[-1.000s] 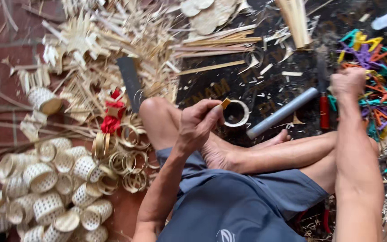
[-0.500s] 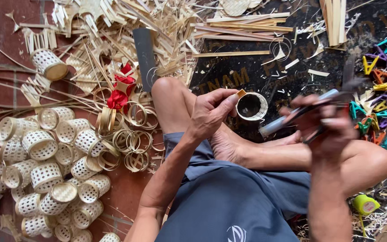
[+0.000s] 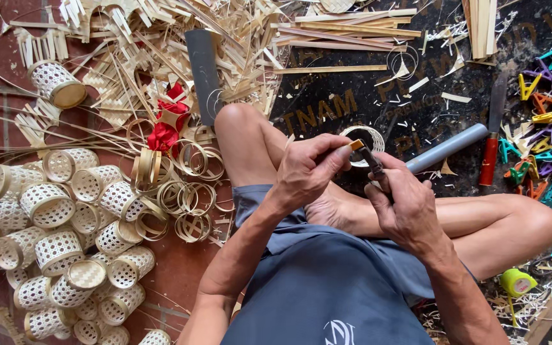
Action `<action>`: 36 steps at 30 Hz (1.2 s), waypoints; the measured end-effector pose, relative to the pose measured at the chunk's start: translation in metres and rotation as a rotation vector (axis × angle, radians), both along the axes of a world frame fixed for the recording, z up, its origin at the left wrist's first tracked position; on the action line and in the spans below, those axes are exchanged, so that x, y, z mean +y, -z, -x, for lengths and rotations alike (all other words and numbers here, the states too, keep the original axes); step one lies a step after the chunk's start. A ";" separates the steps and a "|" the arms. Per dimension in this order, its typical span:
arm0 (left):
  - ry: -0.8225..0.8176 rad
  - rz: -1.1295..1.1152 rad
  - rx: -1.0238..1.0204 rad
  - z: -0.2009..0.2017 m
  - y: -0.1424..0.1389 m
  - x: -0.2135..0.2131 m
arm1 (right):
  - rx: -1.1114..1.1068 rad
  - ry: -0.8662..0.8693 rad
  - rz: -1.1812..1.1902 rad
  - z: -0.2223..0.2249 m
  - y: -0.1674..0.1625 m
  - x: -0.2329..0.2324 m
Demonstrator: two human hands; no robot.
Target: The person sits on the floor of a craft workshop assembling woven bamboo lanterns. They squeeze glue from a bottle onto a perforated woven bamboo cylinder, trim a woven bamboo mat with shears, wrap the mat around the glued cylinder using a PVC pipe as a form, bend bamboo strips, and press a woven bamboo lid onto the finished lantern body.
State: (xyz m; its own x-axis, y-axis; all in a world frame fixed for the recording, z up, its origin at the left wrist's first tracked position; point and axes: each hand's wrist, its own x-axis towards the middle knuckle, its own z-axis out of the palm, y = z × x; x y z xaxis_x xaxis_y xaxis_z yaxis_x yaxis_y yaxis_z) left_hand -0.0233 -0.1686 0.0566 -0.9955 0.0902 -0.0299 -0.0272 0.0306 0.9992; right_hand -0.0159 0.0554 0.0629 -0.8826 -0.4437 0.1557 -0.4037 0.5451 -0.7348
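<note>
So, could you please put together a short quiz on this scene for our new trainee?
1. True or false: the left hand pinches a small woven ring.
2. Which side of the person holds the pile of woven cylinders: A) left, B) right?
3. Fill in: the right hand holds a thin dark ____ against the ring.

Key: 1 true; 2 A; 3 tool. The grey tube lies on the dark mat beyond the hands, next to a red-handled knife.
</note>
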 end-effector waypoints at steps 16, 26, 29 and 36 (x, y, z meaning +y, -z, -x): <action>-0.064 0.332 0.296 -0.004 -0.029 0.002 | 0.035 0.024 -0.142 0.002 -0.003 -0.014; -0.090 0.365 0.245 -0.009 -0.034 0.003 | -0.041 -0.061 0.225 0.000 0.014 -0.017; -0.082 0.348 0.260 -0.008 -0.034 0.002 | -0.002 -0.026 0.240 -0.005 0.020 -0.017; 0.048 0.301 0.300 -0.009 -0.041 -0.008 | -0.106 -0.113 0.441 -0.007 0.012 -0.017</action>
